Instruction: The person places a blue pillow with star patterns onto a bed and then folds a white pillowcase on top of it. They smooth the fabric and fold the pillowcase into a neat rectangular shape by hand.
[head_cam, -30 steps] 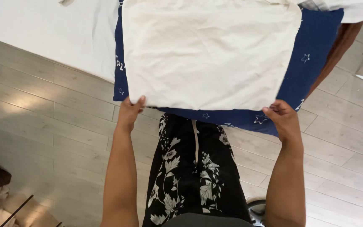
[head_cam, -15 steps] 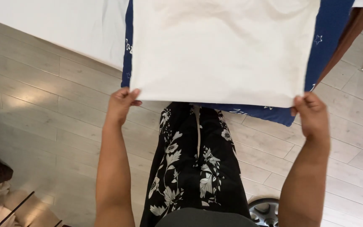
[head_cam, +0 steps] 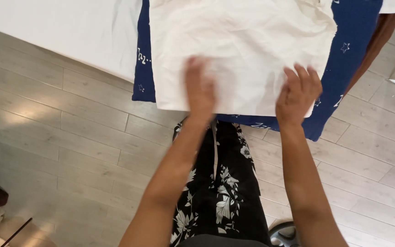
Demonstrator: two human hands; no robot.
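While I watch from the head camera, both hands lie on cloth at the edge of a covered surface; biggest thing first.

Floor: grey wood-look planks (head_cam: 69, 137) fill the lower part of my view.
White cover: a plain white sheet (head_cam: 60, 32) spreads over the upper left, beside the blue cloth.
Blue cloth: a navy cloth with small white stars (head_cam: 357, 41) lies under the cream piece and hangs over the near edge.
Cream cloth: a pale cream fabric piece (head_cam: 243, 41) sits on the blue cloth, slightly creased near the right side, its lower edge close to me.
Trousers: black with a white flower print (head_cam: 220, 192), straight below.
Left hand: my left hand (head_cam: 200, 87) is blurred, lying on the cream cloth near its lower edge; I cannot tell how its fingers stand.
Right hand: my right hand (head_cam: 298, 93) rests at the lower right corner of the cream cloth, fingers spread wide, gripping nothing.
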